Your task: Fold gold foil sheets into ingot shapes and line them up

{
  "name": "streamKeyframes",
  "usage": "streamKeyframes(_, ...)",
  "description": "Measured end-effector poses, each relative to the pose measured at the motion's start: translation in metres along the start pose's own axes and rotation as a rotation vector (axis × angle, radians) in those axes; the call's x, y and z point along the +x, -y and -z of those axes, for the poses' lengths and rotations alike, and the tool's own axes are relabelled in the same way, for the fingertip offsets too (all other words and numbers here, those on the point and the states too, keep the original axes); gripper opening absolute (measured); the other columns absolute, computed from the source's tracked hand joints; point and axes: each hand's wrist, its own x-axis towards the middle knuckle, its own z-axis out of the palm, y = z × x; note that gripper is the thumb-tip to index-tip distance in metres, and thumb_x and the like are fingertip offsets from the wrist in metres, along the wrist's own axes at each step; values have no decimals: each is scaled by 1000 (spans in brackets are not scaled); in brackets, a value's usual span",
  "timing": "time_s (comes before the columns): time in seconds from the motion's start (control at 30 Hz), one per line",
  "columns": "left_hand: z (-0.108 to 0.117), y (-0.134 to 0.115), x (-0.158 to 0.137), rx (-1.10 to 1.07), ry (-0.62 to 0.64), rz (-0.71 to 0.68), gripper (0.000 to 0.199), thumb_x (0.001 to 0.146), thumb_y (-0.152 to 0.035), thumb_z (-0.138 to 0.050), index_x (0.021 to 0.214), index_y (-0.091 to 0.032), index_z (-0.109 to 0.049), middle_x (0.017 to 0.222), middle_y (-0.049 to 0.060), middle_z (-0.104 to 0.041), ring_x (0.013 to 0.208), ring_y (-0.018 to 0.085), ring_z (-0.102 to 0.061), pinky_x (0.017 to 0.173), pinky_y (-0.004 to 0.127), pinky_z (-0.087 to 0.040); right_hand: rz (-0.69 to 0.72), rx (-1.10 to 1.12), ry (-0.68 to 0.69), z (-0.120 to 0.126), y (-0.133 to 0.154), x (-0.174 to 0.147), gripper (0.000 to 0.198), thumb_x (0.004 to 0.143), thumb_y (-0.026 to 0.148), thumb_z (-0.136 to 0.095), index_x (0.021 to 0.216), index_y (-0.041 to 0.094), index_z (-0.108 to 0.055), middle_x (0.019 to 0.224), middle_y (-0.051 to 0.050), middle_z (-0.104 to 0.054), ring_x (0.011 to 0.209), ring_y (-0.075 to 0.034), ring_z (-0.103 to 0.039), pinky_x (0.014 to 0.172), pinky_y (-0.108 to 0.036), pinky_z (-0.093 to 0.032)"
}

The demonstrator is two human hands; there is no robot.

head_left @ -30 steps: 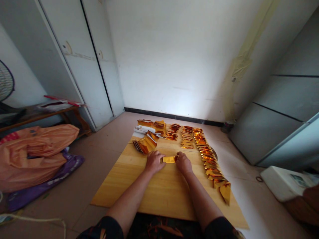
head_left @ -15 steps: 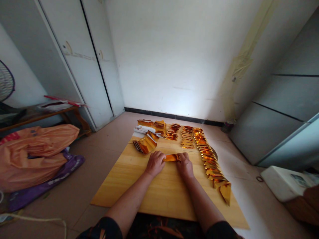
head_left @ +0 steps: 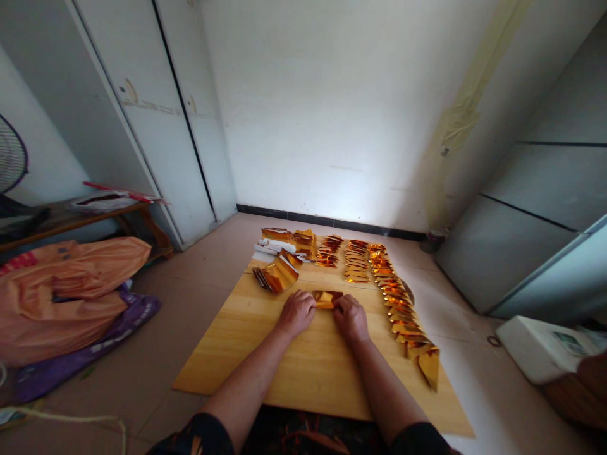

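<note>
A sheet of gold foil paper, partly folded with a raised edge, lies between my hands over the wooden board. My left hand pinches its left end and my right hand pinches its right end; the fingertips are partly hidden behind the knuckles. Just beyond my left hand rests a curved stack of gold foil sheets. A long overlapping row of folded gold foil pieces runs down the board's right side, and a shorter row of folded pieces stands beside it.
The wooden board sits low before me. At its far left are a white packet and more gold foil stacks. An orange bag is on the floor at left; a white box stands at right.
The foil paper between my hands has opened from a narrow strip into a wider, hollow shape. My right fingers have shifted slightly left and lower along its end.
</note>
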Motion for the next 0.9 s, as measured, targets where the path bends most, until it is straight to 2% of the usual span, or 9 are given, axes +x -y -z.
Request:
streamKeyframes(0.23, 0, 1, 3, -18, 28, 60, 17, 86, -17, -50, 76, -18, -64, 87, 4, -64, 88, 17, -54, 83, 29, -41, -32, 196, 110, 5, -17, 3, 17, 80, 18, -53, 81, 21, -70, 87, -3, -70, 85, -15, -63, 80, -23, -46)
streamKeyframes(0.47, 4, -9, 16, 103, 190, 278, 18, 89, -26, -51, 82, -18, -65, 93, 5, -64, 93, 18, -57, 82, 29, -41, -121, 213, 85, 1, -17, 4, 21, 85, 23, -51, 91, 22, -71, 96, -3, -71, 90, -16, -64, 83, -24, -47)
streamKeyframes(0.63, 8, -16, 25, 169, 278, 327, 21, 91, -29, -46, 89, -19, -65, 98, 6, -64, 95, 18, -59, 81, 28, -43, -203, 128, 40, 0, -9, 6, 28, 85, 19, -49, 106, 21, -68, 105, -4, -70, 95, -15, -64, 84, -22, -45)
streamKeyframes(0.8, 8, -17, 29, 200, 306, 326, 22, 91, -30, -45, 93, -19, -64, 100, 7, -65, 97, 19, -60, 83, 29, -44, -244, -58, 61, 1, 0, 7, 19, 84, 16, -51, 91, 20, -68, 93, -3, -70, 81, -14, -64, 71, -21, -42)
streamKeyframes(0.9, 8, -16, 30, 215, 309, 333, 22, 90, -32, -46, 91, -19, -64, 100, 7, -66, 96, 19, -61, 81, 30, -45, -228, -91, 44, 1, 1, 5, 14, 83, 16, -54, 85, 20, -67, 90, -2, -67, 76, -12, -62, 67, -19, -39)
